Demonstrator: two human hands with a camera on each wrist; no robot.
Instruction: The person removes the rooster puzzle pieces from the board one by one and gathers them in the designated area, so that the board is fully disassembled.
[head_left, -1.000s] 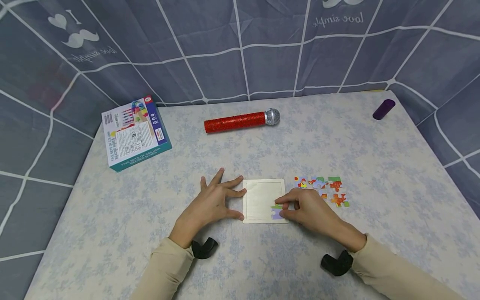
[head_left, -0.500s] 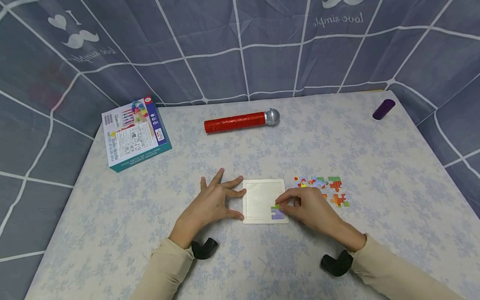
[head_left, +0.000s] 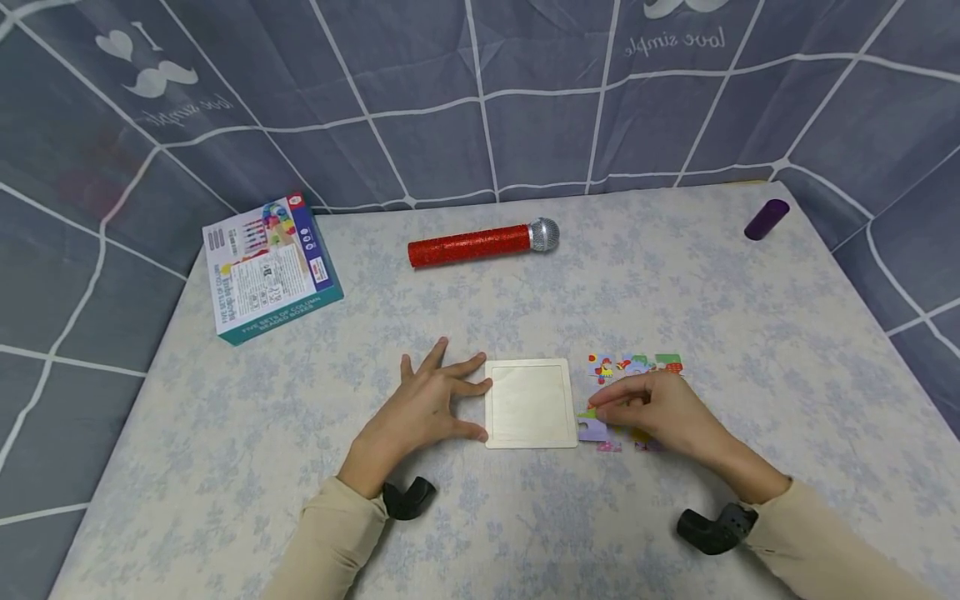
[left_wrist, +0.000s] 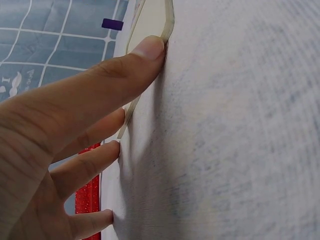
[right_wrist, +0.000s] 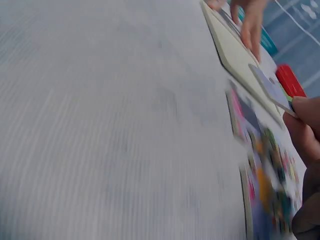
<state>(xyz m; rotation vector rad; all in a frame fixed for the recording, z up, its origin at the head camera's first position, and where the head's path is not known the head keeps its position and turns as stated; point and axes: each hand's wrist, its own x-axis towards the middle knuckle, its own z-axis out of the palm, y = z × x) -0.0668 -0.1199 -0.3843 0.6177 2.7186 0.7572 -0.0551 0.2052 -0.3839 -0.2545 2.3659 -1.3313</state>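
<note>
A square, pale wooden puzzle tray [head_left: 528, 404] lies flat with its bare inside showing. My left hand [head_left: 427, 400] is at its left side, fingers spread, thumb and fingertips touching the edge; the left wrist view shows the thumb [left_wrist: 150, 47] on the rim. Between thumb and index finger, my right hand [head_left: 667, 412] pinches a purple and green jigsaw piece [head_left: 591, 430], just right of the tray. The right wrist view has this piece [right_wrist: 270, 87] tilted, held above the table. Several loose jigsaw pieces [head_left: 603, 368] lie under and around the right hand, partly hidden by it.
A red glittery microphone [head_left: 472, 245] with a silver head lies behind the tray. At the back left is a teal and white box [head_left: 270, 267]; a dark purple cylinder [head_left: 767, 219] lies far right. A grey-blue curtain with white lines [head_left: 420, 100] borders the table.
My right hand has lifted the purple and green piece out of the tray's lower right corner and moved right with it, over the loose pieces. The left hand stays in place.
</note>
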